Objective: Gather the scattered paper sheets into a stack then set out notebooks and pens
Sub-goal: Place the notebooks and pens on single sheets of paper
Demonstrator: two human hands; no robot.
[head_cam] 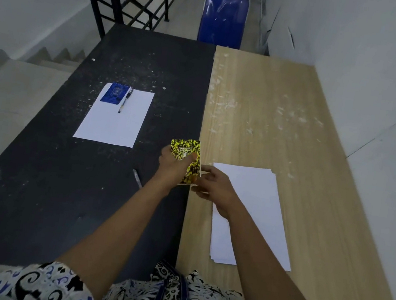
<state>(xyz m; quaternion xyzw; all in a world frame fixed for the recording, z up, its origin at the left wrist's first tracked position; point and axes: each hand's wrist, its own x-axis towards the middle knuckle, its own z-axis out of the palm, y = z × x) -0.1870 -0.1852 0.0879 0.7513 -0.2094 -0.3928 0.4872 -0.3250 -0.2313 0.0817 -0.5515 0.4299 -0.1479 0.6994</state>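
While both hands meet above the seam of the worktop (287, 117), the left hand (172, 165) grips the yellow notebook (186, 159) and the right hand (214, 185) pinches its lower edge. Just beside them lies the paper stack (261, 199); a loose pen (137, 178) waits left. Farther off, a blue notebook (113, 93) and a second pen (124, 100) rest on a single sheet (116, 121). A careless set-down could nudge the stack askew or roll that pen away.
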